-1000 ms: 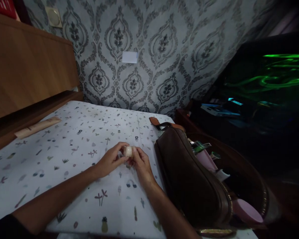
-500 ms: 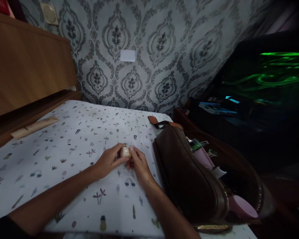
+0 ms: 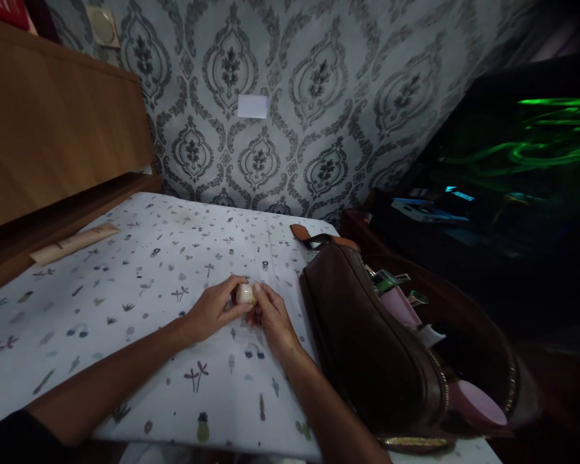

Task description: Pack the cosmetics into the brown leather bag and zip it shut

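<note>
Left hand (image 3: 211, 314) and right hand (image 3: 275, 322) around 1 small pale container (image 3: 245, 294)

Pinched between both hands' fingertips, over the patterned worktop (image 3: 140, 270), left of the brown bag (image 3: 367, 335). Could slip and roll away if gripped too lightly on smooth-looking sides.

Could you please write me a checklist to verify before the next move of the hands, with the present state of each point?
1. Left hand grip on the small round item: ok, it touches the item.
2. Right hand grip on the same item: ok, at its right side.
3. Item closed: cannot tell, too small and partly covered.
4. Brown bag open: ok, a pink container shows inside.
5. Room between right forearm and bag: not ok, they look very close; contact uncertain.
6. Tan strip out of the hands' way: ok, it lies far left.
</note>
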The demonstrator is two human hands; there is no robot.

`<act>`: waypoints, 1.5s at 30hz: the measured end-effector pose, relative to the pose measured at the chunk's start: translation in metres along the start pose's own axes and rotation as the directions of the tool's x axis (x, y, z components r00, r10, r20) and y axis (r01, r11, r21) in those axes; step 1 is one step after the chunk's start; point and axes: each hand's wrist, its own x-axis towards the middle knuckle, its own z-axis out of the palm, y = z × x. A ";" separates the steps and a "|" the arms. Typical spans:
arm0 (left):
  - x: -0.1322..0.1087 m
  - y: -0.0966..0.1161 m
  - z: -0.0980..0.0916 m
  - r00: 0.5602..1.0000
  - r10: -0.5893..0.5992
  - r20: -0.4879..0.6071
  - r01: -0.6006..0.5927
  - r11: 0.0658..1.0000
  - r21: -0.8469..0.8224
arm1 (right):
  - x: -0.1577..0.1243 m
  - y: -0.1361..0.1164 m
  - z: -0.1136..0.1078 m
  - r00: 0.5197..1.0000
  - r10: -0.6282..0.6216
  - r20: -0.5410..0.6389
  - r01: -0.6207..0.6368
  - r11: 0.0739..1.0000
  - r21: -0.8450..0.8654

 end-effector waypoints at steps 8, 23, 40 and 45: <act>0.001 0.003 -0.001 1.000 0.018 0.006 -0.017 1.000 -0.024 | 0.000 0.001 0.000 1.000 0.003 0.017 -0.003 1.000 0.010; 0.001 0.002 0.000 0.999 0.017 -0.038 -0.018 0.999 -0.029 | -0.003 -0.001 -0.002 0.997 -0.082 0.006 0.082 0.996 -0.045; 0.020 0.102 0.018 0.928 0.368 -0.062 -0.359 0.925 0.122 | -0.116 -0.118 -0.031 0.786 -0.591 0.183 0.499 0.431 -0.752; 0.037 0.155 0.038 0.890 0.456 0.019 -0.455 0.881 0.130 | -0.154 -0.157 -0.065 0.648 -0.756 0.093 0.535 0.366 -0.762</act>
